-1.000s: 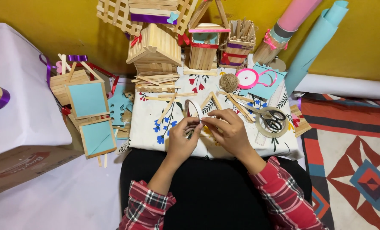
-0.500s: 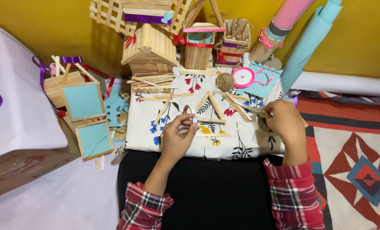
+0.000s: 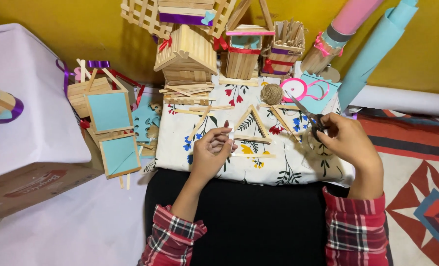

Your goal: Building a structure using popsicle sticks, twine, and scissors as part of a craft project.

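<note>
The left hand (image 3: 210,152) pinches a short wooden stick (image 3: 227,132) between thumb and fingertips, its grip pressed together on the stick just left of the stick triangle (image 3: 251,125). The right hand (image 3: 346,142) closes its grip around the handles of the scissors (image 3: 305,112), whose blades point up and left, to the right of the triangle. The triangle lies flat on the floral cloth (image 3: 288,170). A twine ball (image 3: 271,93) sits above the triangle, with a stick house (image 3: 187,54) further up-left and blue framed panels (image 3: 112,130) well to the left.
</note>
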